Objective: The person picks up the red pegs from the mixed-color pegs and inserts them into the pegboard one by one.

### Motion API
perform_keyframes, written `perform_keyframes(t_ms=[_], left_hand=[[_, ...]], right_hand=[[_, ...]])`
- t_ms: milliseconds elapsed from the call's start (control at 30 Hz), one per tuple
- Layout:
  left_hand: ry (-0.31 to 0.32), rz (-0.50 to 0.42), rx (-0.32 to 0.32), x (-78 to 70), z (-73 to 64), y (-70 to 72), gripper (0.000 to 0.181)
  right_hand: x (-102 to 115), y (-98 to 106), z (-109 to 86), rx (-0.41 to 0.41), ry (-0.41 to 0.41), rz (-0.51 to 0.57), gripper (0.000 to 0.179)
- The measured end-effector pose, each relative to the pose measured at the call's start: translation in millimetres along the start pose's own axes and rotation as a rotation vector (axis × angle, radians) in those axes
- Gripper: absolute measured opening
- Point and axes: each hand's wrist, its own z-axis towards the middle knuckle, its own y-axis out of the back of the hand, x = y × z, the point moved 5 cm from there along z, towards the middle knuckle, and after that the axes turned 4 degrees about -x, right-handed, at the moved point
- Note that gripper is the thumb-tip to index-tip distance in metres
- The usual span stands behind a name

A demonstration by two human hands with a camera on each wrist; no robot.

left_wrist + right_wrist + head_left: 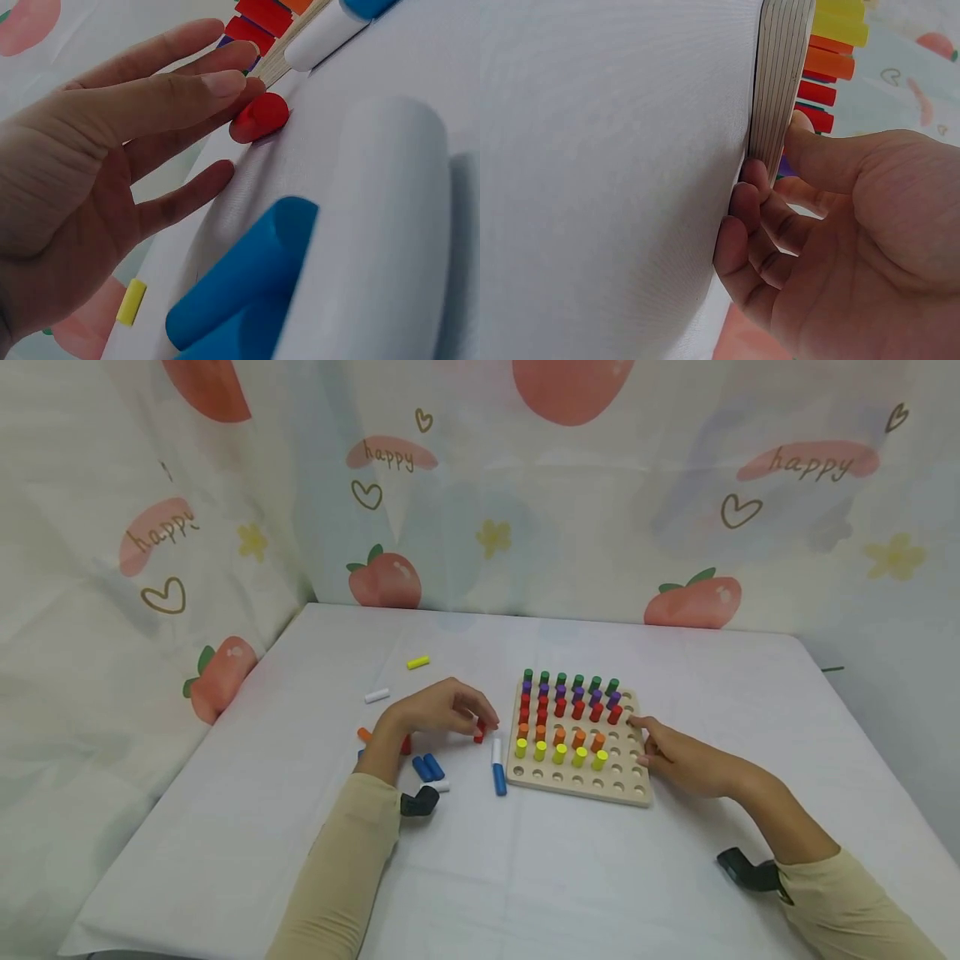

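Note:
Several pegs in green, purple, red, orange and yellow rows stand in a wooden pegboard. My right hand holds the board's right edge, thumb on top and the other fingers curled against the side in the right wrist view. Left of the board, my left hand hovers over a red peg, its fingers loosely spread and their tips close to the peg. Whether they touch it is hard to tell. Just past the peg, a white peg and a blue peg lie end to end.
Two blue pegs and a white peg lie near my left wrist, with an orange peg beyond it. Farther back are another white peg and a yellow peg. A printed curtain hangs behind the white-covered table.

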Motion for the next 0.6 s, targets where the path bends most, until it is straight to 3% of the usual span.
perform_keyframes(t_ms=[233, 600], left_hand=[[0.032, 0.067, -0.021, -1.7, -2.1, 2.3, 0.028], [0.124, 0.164, -0.145, 4.1, -5.8, 9.3, 0.029]], right_hand=[[-0.8, 0.8, -0.1, -0.005, 0.014, 0.0, 0.061], [-0.5, -0.1, 0.2, 0.007, -0.002, 0.0, 0.065]])
